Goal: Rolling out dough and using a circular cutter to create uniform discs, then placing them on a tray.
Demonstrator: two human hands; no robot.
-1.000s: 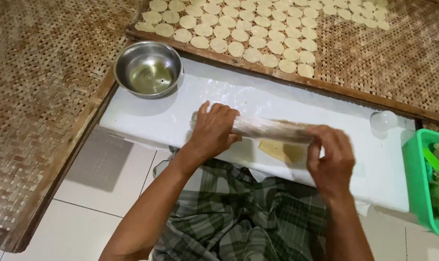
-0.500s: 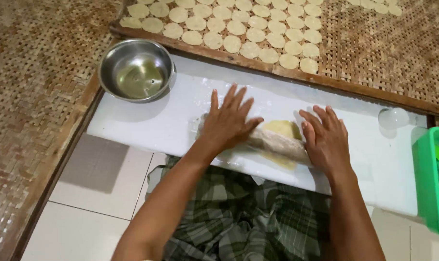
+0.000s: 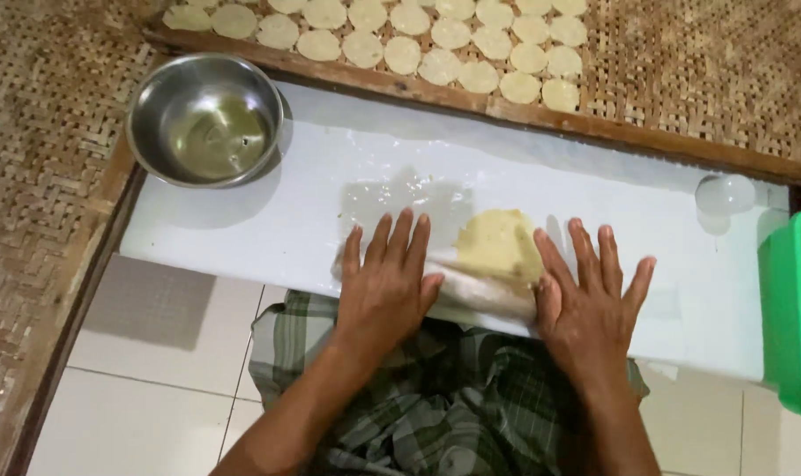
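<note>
Both your left hand (image 3: 384,286) and right hand (image 3: 590,304) lie flat, fingers spread, on the clear rolling pin (image 3: 480,289). The dough (image 3: 497,247) on the white board (image 3: 268,220) is partly flattened; many discs (image 3: 400,55) already dry.

The flat sheet of rolled dough (image 3: 499,245) is pale yellow, and the small round dough discs (image 3: 418,44) on the brown woven bamboo mat (image 3: 700,62) are a lighter cream. The long board (image 3: 330,176) is white. The round steel bowl (image 3: 204,119) is shiny silver. The plastic tub (image 3: 793,317) is bright green. The cloth over the lap (image 3: 453,405) is green-and-grey plaid. The floor tiles (image 3: 145,379) are off-white.
</note>
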